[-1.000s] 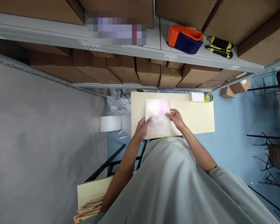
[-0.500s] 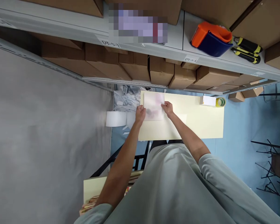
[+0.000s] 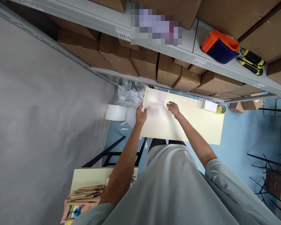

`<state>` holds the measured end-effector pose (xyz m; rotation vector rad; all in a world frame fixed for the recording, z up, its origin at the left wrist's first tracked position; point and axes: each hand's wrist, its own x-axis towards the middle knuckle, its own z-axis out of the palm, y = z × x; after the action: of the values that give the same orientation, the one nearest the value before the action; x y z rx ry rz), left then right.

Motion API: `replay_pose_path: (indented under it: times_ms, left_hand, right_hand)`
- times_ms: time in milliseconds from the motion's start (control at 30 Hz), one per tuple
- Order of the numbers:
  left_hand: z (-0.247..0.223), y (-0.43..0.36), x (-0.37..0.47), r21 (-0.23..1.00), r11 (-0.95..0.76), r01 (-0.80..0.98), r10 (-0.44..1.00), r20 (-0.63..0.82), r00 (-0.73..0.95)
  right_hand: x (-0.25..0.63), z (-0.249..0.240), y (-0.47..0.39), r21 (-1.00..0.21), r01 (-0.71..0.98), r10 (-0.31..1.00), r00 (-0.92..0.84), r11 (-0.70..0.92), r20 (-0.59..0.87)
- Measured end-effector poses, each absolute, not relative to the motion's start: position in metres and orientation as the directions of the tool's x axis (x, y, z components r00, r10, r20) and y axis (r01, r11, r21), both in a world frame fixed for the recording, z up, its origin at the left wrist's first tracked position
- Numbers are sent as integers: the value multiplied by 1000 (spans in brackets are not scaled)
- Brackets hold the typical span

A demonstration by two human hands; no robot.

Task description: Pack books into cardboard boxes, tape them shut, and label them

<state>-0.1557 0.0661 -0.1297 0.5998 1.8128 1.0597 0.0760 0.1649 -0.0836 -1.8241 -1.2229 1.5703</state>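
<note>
A flat, pale pinkish-white rectangular packet [image 3: 155,104] with a translucent look lies on the left part of the cream table [image 3: 196,125]. My left hand [image 3: 141,115] is at its left edge, the thumb near the packet's margin and the fingers curled by the table's edge; it appears to hold the packet there. Just right of the packet, my right hand [image 3: 173,109] hovers with loosely bent fingers apart and nothing in them. A small gap separates it from the packet. What is inside the packet is too blurred to tell.
A white box [image 3: 209,106] and a tape roll [image 3: 221,109] sit at the table's right end. White rolls [image 3: 116,112] and crumpled plastic [image 3: 131,95] lie to the left. Shelves of cardboard boxes [image 3: 168,70] overhang the far side. Colourful printed papers [image 3: 84,200] are stacked behind, lower left.
My right hand has come off the packet's right edge and moved slightly right, its fingers opening. My left hand stays at the left edge. The view has tilted.
</note>
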Motion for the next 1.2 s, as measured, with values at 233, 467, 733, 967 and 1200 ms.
replay_pose_path:
  times_ms: [233,467,733,967,1200]
  left_hand:
    - [-70,-44,-118,874,469,-124,699,-453,-553]
    - [-11,-128,-44,888,424,-177,559,-411,-720]
    - [52,-222,42,934,322,-153,323,-260,-910]
    - [78,-306,78,944,249,-219,28,-233,-972]
    - [77,-371,87,959,150,-242,-188,-213,-959]
  right_hand:
    - [155,-3,101,-809,245,788,-201,-534,-581]
    - [204,48,59,-831,296,705,-439,-471,-557]
    - [177,50,19,-871,347,480,-732,-349,-484]
    - [130,61,-53,-898,348,190,-895,-269,-404]
    - [105,88,-134,-922,343,-13,-938,-178,-346]
